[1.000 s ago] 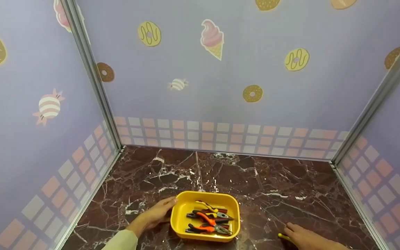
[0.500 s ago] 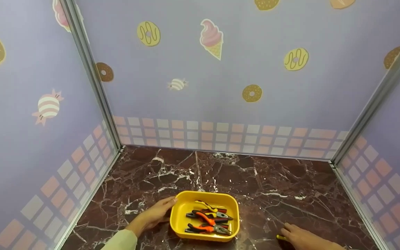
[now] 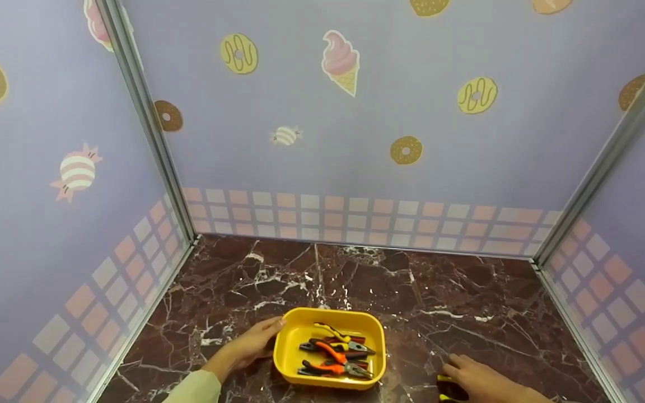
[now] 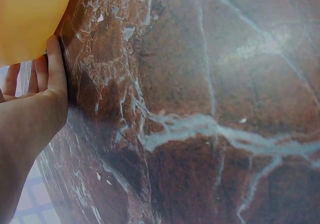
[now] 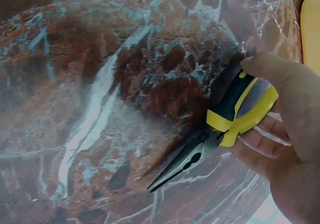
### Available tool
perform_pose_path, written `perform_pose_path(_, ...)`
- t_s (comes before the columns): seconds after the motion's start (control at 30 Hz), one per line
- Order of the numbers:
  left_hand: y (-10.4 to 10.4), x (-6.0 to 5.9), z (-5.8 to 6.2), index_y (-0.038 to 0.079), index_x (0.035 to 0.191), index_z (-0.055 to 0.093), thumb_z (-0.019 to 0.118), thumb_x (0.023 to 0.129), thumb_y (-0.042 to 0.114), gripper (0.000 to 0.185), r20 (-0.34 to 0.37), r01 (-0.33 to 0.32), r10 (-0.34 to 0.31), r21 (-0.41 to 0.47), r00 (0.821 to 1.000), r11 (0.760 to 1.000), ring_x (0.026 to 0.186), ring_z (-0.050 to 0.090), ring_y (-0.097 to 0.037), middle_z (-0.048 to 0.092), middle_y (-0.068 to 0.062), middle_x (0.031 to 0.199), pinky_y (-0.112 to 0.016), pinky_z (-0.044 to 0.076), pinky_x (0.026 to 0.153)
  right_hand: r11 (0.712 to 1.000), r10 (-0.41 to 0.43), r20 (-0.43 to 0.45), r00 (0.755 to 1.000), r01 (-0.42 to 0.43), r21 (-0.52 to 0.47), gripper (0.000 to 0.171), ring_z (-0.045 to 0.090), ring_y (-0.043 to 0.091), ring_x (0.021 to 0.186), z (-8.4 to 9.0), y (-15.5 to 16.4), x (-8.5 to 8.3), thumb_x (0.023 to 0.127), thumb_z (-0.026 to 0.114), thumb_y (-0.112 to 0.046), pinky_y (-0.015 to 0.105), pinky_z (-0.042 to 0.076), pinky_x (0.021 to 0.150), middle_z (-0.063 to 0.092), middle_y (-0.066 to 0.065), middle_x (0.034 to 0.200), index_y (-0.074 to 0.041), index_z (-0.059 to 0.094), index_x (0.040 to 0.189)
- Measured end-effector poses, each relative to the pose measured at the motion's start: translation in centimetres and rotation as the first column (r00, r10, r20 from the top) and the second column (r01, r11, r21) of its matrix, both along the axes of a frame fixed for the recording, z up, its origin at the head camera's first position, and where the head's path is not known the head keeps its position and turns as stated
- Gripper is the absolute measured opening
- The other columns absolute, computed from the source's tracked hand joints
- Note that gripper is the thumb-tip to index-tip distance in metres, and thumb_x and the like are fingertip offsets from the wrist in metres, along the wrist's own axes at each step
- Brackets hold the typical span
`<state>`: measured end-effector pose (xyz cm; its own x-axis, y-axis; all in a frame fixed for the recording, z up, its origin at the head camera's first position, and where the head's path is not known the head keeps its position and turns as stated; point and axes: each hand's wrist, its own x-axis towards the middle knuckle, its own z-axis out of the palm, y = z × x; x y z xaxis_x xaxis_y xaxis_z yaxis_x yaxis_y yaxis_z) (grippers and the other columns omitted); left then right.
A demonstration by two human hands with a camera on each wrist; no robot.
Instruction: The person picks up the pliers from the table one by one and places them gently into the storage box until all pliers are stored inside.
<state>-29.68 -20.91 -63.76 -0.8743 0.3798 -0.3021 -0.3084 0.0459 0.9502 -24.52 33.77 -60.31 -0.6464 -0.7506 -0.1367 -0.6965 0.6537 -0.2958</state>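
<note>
A yellow plastic box (image 3: 378,336) stands on the dark marbled surface in the head view, with several pliers in it. My left hand (image 3: 252,342) touches the box's left side; in the left wrist view its fingers (image 4: 57,66) lie nearly straight against the yellow wall. To the right of the box, my right hand (image 3: 482,380) holds needle-nose pliers (image 5: 225,114) with yellow and black handles. In the right wrist view the thumb lies on one handle and the fingers sit behind the other. The pliers' jaws look closed or almost so and point away from the palm.
Inside the box lie orange-and-black pliers (image 3: 325,368) and yellow-and-black pliers (image 3: 336,334), partly overlapping. Patterned panels enclose the marbled surface (image 3: 434,291) at the left, back (image 3: 367,168) and right, joined by metal corner posts (image 3: 580,162).
My right hand has shifted a little left, towards the box, and more of the pliers' yellow handles shows beside it. The left hand and the box stay nearly where they were.
</note>
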Motion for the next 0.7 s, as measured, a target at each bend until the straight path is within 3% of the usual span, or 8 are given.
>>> perform_pose_path(0.07, 0.0, 0.0, 0.0, -0.007, 0.164, 0.026, 0.048, 0.114, 0.041, 0.073, -0.003, -0.005, 0.005, -0.003, 1.0, 1.0, 0.135, 0.058, -0.038, 0.047, -0.03, 0.156, -0.054, 0.055, 0.105, 0.999, 0.025, -0.051, 0.998, -0.027, -0.031, 0.056, 0.064, 0.03, 0.097, 0.0, -0.4, -0.2, 0.098, 0.075, -0.05, 0.041, 0.06, 0.074, 0.062, 0.015, 0.118, -0.002, 0.067, 0.126)
perform_pose_path(0.2, 0.0, 0.1, -0.1, -0.007, 0.164, 0.025, 0.048, 0.114, 0.043, 0.074, -0.01, 0.0, 0.0, -0.008, 1.0, 1.0, 0.136, 0.057, -0.039, 0.044, -0.032, 0.158, -0.054, 0.055, 0.106, 0.991, 0.081, -0.198, 0.977, -0.101, -0.092, 0.044, 0.046, 0.006, 0.085, 0.1, -1.0, -0.6, 0.094, 0.082, -0.045, 0.025, 0.045, 0.064, 0.051, -0.005, 0.103, -0.01, 0.069, 0.118)
perform_pose_path(0.33, -0.2, 0.2, -0.1, -0.007, 0.164, 0.024, 0.047, 0.114, 0.044, 0.075, -0.019, 0.011, -0.012, -0.006, 1.0, 1.0, 0.137, 0.056, -0.039, 0.042, -0.032, 0.159, -0.054, 0.055, 0.106, 0.991, 0.058, -0.233, 0.971, -0.085, -0.104, 0.042, 0.044, 0.004, 0.086, 0.6, -1.7, -0.8, 0.091, 0.086, -0.04, 0.025, 0.046, 0.064, 0.05, -0.008, 0.104, -0.013, 0.069, 0.118)
perform_pose_path(0.57, -0.1, 0.3, 0.0, -0.007, 0.164, 0.026, 0.048, 0.114, 0.042, 0.073, -0.018, -0.004, 0.004, -0.003, 1.0, 1.0, 0.137, 0.056, -0.039, 0.043, -0.032, 0.159, -0.054, 0.055, 0.106, 0.999, -0.005, -0.12, 0.993, 0.0, -0.042, 0.039, 0.042, 0.005, 0.086, 1.7, -3.3, -1.6, 0.089, 0.086, -0.035, 0.025, 0.042, 0.064, 0.048, -0.01, 0.104, -0.015, 0.068, 0.118)
perform_pose_path(0.7, -0.1, 0.3, 0.0, -0.007, 0.164, 0.024, 0.047, 0.115, 0.042, 0.074, -0.017, -0.003, 0.003, -0.001, 1.0, 1.0, 0.137, 0.056, -0.039, 0.042, -0.032, 0.159, -0.054, 0.055, 0.106, 0.999, -0.009, -0.142, 0.99, 0.004, -0.035, 0.044, 0.043, 0.007, 0.087, 1.8, -3.9, -1.9, 0.083, 0.089, -0.031, 0.026, 0.042, 0.063, 0.047, -0.009, 0.104, -0.016, 0.068, 0.118)
